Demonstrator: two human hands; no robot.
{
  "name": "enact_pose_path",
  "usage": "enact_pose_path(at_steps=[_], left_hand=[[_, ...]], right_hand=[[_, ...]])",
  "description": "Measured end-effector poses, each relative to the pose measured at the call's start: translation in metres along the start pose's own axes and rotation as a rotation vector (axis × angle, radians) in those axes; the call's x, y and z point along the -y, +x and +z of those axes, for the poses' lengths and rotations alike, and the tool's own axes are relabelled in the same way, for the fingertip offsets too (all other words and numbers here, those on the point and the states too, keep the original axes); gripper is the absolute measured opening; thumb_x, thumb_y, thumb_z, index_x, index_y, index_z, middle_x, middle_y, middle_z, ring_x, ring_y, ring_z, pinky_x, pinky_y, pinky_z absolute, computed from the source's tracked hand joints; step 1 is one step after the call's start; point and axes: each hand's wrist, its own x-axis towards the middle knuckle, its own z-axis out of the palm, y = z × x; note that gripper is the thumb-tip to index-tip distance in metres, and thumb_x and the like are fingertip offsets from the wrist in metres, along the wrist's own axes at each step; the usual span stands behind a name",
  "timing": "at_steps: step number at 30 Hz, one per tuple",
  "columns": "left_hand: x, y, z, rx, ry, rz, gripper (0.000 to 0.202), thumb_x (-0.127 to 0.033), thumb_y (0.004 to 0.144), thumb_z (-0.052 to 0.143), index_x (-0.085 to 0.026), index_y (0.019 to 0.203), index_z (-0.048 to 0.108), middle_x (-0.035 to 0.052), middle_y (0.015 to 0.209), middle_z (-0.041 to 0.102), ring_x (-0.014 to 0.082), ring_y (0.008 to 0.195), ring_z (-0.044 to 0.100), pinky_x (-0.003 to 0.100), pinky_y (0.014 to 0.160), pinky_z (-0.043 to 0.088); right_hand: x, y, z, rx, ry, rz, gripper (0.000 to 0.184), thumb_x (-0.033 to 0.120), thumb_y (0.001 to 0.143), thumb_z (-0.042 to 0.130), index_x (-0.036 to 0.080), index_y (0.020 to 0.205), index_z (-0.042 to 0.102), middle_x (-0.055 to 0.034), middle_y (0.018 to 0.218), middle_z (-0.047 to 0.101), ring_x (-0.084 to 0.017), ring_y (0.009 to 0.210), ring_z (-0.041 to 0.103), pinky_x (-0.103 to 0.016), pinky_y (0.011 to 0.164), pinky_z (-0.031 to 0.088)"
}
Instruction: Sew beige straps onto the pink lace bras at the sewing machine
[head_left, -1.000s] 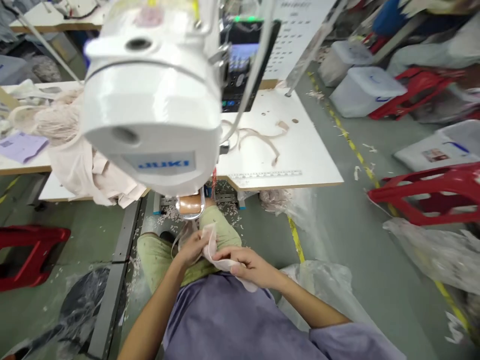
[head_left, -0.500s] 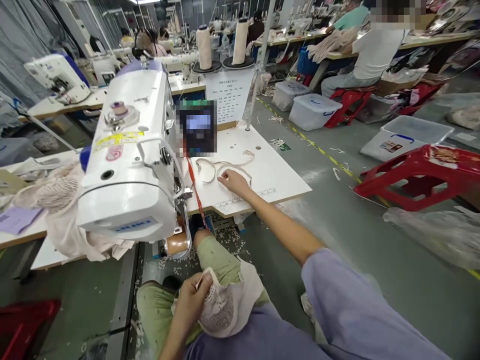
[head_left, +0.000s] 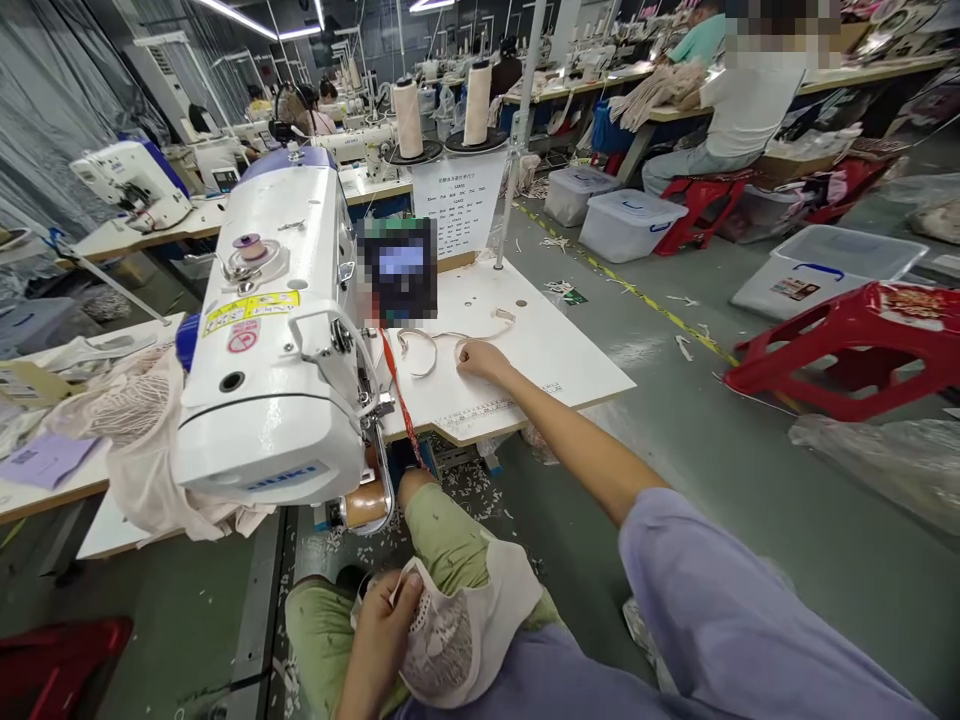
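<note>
Over my lap, my left hand point(head_left: 386, 620) pinches the edge of a pale beige bra point(head_left: 442, 645) with lace cups, which drapes across my thighs. Reaching forward, my right hand point(head_left: 484, 362) is closed at the white sewing table point(head_left: 574, 375) on a thin beige strap point(head_left: 427, 365). The strap lies in loose curves, and one end stretches beyond the hand towards the back of the table. To the left stands a large white sewing machine point(head_left: 262, 400), with a red cord point(head_left: 399, 395) hanging beside it.
Two thread cones point(head_left: 476, 105) stand behind a printed sheet point(head_left: 459, 210). More beige garments point(head_left: 146, 430) and a purple paper point(head_left: 49, 462) lie at the left. On the right are a red stool point(head_left: 855, 350) and a clear plastic box point(head_left: 825, 270). A person in white point(head_left: 757, 110) sits farther back.
My right hand has closed on the strap and shifted slightly right, and the strap's curves have changed shape. My left hand still grips the bra. The camera view has tilted a little.
</note>
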Motion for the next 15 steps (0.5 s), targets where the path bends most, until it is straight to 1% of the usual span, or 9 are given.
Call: enact_pose_path(at_steps=[3, 5, 6, 7, 9, 10, 12, 14, 15], left_hand=[[0.001, 0.003, 0.001, 0.029, -0.029, 0.006, 0.059, -0.074, 0.081, 0.057, -0.016, 0.073, 0.062, 0.004, 0.074, 0.058, 0.0209, 0.077, 0.05, 0.028, 0.072, 0.04], [-0.001, 0.005, 0.003, 0.048, -0.051, 0.0, 0.059, -0.073, 0.082, 0.057, -0.015, 0.076, 0.063, 0.0048, 0.077, 0.06, 0.0217, 0.08, 0.052, 0.029, 0.074, 0.041], [-0.002, 0.005, 0.004, 0.052, -0.052, -0.008, 0.058, -0.073, 0.082, 0.057, -0.015, 0.077, 0.062, 0.0049, 0.078, 0.06, 0.0216, 0.08, 0.052, 0.029, 0.074, 0.041], [-0.004, 0.004, 0.005, 0.05, -0.045, -0.013, 0.058, -0.073, 0.082, 0.056, -0.015, 0.077, 0.062, 0.0048, 0.078, 0.06, 0.0212, 0.079, 0.051, 0.028, 0.073, 0.04], [-0.007, 0.002, 0.004, 0.042, -0.024, -0.018, 0.058, -0.072, 0.084, 0.055, -0.015, 0.077, 0.061, 0.0042, 0.077, 0.06, 0.0202, 0.076, 0.05, 0.027, 0.07, 0.039], [-0.007, 0.0, 0.002, 0.035, -0.014, -0.016, 0.057, -0.071, 0.085, 0.054, -0.016, 0.077, 0.061, 0.0038, 0.077, 0.059, 0.0199, 0.076, 0.05, 0.027, 0.069, 0.039], [-0.008, -0.004, -0.003, 0.018, -0.006, -0.008, 0.055, -0.07, 0.086, 0.054, -0.016, 0.076, 0.06, 0.0031, 0.076, 0.058, 0.0199, 0.077, 0.051, 0.026, 0.069, 0.039], [-0.007, -0.006, -0.009, 0.002, -0.01, -0.005, 0.054, -0.068, 0.086, 0.055, -0.016, 0.076, 0.06, 0.0025, 0.076, 0.056, 0.0193, 0.077, 0.05, 0.025, 0.069, 0.039], [-0.007, -0.007, -0.011, -0.009, -0.012, -0.005, 0.053, -0.068, 0.086, 0.056, -0.016, 0.076, 0.06, 0.0021, 0.075, 0.055, 0.0186, 0.076, 0.049, 0.025, 0.068, 0.039]], right_hand=[[0.005, -0.008, 0.004, -0.084, 0.019, -0.087, 0.033, 0.022, 0.089, 0.062, 0.009, 0.119, 0.06, -0.0175, 0.113, 0.064, -0.027, 0.098, 0.059, -0.037, 0.081, 0.048], [0.018, -0.009, 0.01, -0.112, 0.058, -0.222, 0.04, 0.022, 0.09, 0.062, 0.014, 0.128, 0.057, -0.0171, 0.128, 0.058, -0.028, 0.111, 0.055, -0.038, 0.09, 0.045], [0.027, -0.008, 0.013, -0.109, 0.083, -0.299, 0.037, 0.022, 0.088, 0.065, 0.016, 0.125, 0.061, -0.0148, 0.132, 0.057, -0.028, 0.116, 0.053, -0.038, 0.096, 0.043], [0.035, -0.007, 0.016, -0.103, 0.11, -0.367, 0.03, 0.022, 0.087, 0.067, 0.018, 0.117, 0.066, -0.013, 0.132, 0.057, -0.028, 0.121, 0.05, -0.038, 0.102, 0.04], [0.05, -0.005, 0.018, -0.102, 0.177, -0.459, 0.013, 0.023, 0.088, 0.067, 0.016, 0.098, 0.071, -0.0133, 0.128, 0.06, -0.03, 0.125, 0.047, -0.042, 0.109, 0.032], [0.055, -0.007, 0.017, -0.108, 0.218, -0.485, 0.013, 0.026, 0.091, 0.064, 0.014, 0.092, 0.071, -0.0142, 0.123, 0.063, -0.03, 0.124, 0.048, -0.043, 0.11, 0.031], [0.061, -0.016, 0.013, -0.119, 0.317, -0.52, 0.026, 0.034, 0.098, 0.053, 0.014, 0.094, 0.07, -0.0142, 0.116, 0.065, -0.028, 0.116, 0.053, -0.042, 0.106, 0.036], [0.061, -0.035, 0.007, -0.107, 0.416, -0.55, 0.036, 0.042, 0.103, 0.041, 0.016, 0.104, 0.066, -0.0112, 0.111, 0.067, -0.024, 0.106, 0.059, -0.037, 0.096, 0.044], [0.06, -0.047, 0.004, -0.085, 0.497, -0.563, 0.038, 0.046, 0.103, 0.039, 0.018, 0.106, 0.064, -0.0097, 0.109, 0.068, -0.022, 0.103, 0.061, -0.035, 0.092, 0.046]])
